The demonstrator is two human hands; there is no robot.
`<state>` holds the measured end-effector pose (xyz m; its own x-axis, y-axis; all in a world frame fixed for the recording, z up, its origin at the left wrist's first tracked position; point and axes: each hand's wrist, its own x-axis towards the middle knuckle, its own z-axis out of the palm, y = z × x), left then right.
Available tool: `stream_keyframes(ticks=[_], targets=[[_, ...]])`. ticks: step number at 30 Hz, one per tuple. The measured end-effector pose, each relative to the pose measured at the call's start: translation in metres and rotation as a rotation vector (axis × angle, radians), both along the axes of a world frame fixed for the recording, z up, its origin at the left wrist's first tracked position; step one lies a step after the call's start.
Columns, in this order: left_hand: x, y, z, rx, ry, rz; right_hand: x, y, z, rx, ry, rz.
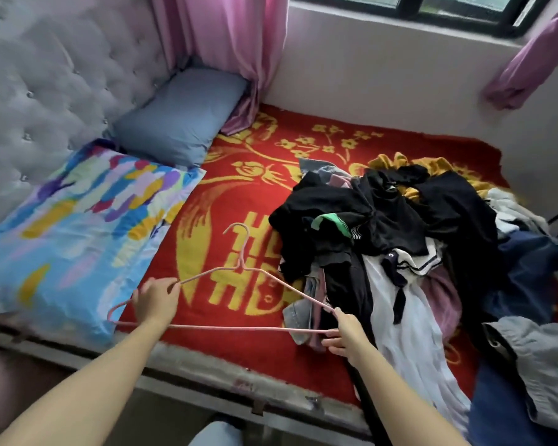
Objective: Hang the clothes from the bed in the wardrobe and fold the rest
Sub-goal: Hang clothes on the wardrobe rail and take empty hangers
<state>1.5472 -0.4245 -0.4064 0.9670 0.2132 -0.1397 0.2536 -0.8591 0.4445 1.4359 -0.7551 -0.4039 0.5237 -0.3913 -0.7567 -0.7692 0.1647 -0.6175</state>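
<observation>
A thin pink hanger [239, 268] hovers flat over the near part of the bed, hook pointing away from me. My left hand [157, 300] grips its left shoulder. My right hand [345, 333] pinches its right end where the shoulder meets the bottom bar. A heap of clothes [400, 233] lies on the right half of the bed: mostly black garments, a white piece with a dark collar [403, 317], mustard, pink and denim items. The right hand sits at the heap's near left edge.
The bed carries a red blanket with yellow patterns [239, 188]. A colourful pillow [78, 233] and a blue pillow [178, 120] lie at the tufted grey headboard on the left. Pink curtains [232, 40] hang below a window at the far wall.
</observation>
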Motion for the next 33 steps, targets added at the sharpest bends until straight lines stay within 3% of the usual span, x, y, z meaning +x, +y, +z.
stream_keyframes(ticks=[3, 7, 11, 23, 33], targets=[[0.041, 0.008, 0.01, 0.05, 0.007, -0.023, 0.032, 0.006, -0.005, -0.129, 0.064, 0.222], [0.101, 0.006, 0.008, -0.006, -0.031, -0.107, 0.069, -0.002, -0.017, -0.308, 0.126, 0.319], [0.124, -0.017, -0.003, -0.092, -0.026, -0.161, 0.073, -0.021, -0.012, -0.62, 0.156, 0.545], [0.128, -0.167, -0.003, -0.096, 0.083, -0.453, 0.052, -0.11, 0.0, -0.615, 0.15, 0.393], [0.09, -0.258, -0.005, -0.072, 0.215, -0.397, 0.093, -0.166, -0.01, -0.686, 0.062, 0.583]])
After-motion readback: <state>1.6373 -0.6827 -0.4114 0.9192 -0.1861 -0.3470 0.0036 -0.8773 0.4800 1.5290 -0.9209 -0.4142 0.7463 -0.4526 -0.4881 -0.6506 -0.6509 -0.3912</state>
